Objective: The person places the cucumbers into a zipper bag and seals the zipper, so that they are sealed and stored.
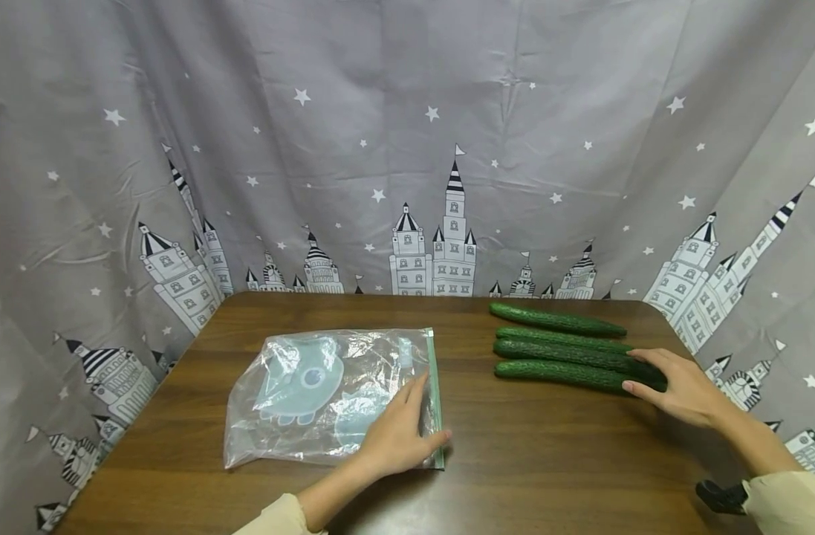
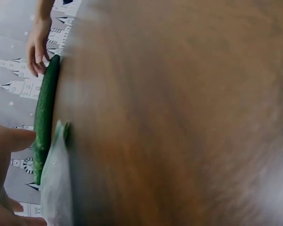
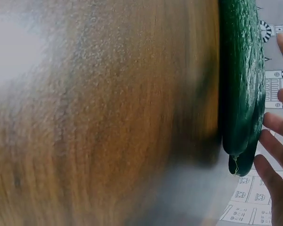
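Note:
A clear plastic zip bag (image 1: 374, 360) with a pale teal cartoon print and a green edge lies flat on the left part of the table. My left hand (image 1: 397, 438) is over its right end near the green edge, fingers extended and thumb apart. Several long green cucumbers lie side by side at the right; the nearest cucumber (image 1: 557, 373) and the farthest cucumber (image 1: 554, 319) point left to right. At their right ends my right hand (image 1: 688, 390) reaches over the nearer ones, its fingers spread in the right wrist view; firm contact is hard to tell.
The brown wooden table (image 1: 514, 475) carries the bag and cucumbers. Behind it and at both sides hangs a grey curtain (image 1: 407, 126) with stars and castles. A black strap piece (image 1: 721, 496) shows by the right sleeve.

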`<state>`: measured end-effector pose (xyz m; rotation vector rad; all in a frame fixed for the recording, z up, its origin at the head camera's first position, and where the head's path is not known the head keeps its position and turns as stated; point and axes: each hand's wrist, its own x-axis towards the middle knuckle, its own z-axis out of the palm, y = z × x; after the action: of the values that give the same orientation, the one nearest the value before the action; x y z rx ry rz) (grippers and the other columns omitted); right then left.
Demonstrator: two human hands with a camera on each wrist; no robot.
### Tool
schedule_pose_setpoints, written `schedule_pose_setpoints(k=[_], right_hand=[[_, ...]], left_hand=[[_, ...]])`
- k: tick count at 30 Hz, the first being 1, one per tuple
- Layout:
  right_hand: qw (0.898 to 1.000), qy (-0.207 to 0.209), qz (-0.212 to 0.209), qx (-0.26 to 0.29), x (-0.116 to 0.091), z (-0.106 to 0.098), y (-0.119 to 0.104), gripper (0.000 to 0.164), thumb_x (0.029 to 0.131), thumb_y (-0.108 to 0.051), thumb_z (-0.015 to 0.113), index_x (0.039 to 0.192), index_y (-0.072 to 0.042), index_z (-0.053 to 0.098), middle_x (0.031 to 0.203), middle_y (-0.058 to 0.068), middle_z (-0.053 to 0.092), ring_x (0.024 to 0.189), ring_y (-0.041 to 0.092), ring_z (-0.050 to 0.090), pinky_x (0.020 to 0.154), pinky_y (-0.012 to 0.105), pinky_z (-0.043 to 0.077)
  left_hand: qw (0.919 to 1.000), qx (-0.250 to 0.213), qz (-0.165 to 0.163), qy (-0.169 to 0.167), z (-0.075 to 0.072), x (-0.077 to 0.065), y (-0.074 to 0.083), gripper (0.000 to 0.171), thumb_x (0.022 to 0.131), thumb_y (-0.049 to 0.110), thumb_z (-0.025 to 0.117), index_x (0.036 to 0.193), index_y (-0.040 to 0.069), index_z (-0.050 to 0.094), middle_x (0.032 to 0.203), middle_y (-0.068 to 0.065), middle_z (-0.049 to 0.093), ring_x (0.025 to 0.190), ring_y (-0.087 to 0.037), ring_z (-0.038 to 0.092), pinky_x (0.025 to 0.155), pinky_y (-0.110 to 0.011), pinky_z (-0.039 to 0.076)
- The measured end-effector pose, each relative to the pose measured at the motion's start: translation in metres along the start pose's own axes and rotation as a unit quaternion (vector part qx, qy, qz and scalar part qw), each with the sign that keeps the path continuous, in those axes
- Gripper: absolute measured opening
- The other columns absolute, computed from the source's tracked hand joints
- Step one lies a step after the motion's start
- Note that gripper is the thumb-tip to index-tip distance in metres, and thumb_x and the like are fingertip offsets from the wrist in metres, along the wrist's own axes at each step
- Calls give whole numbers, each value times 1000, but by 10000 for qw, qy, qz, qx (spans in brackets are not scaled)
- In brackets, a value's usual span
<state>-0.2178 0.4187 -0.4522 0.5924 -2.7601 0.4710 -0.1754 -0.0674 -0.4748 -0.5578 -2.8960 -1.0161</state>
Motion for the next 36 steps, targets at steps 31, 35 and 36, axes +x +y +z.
schedule_pose_setpoints(k=[31,35,36], right_hand=[[9933,405,-955,-510,-6,11,16,40,63,-11,97,95,-9,73,88,-8,62,76,12,59,61,37,53],[9923,198,-1121,-489,-7,11,17,37,67,-5,93,99,-4,73,92,-4,63,79,17,62,63,39,55],[9920,146,-1143,-524,-8,10,16,36,69,-4,92,100,-4,73,94,-2,63,81,19,64,64,40,56]], left_hand=[[9981,-428,254,354,8,-9,-4,44,87,-2,62,129,-16,60,143,-32,50,132,-55,46,110,-67,37],[9990,-243,122,343,9,-9,-4,62,82,2,75,136,-17,53,146,-31,47,128,-50,51,108,-59,45],[9989,-235,125,388,10,-9,-5,66,81,2,77,138,-17,51,147,-30,46,128,-50,51,107,-59,46]])
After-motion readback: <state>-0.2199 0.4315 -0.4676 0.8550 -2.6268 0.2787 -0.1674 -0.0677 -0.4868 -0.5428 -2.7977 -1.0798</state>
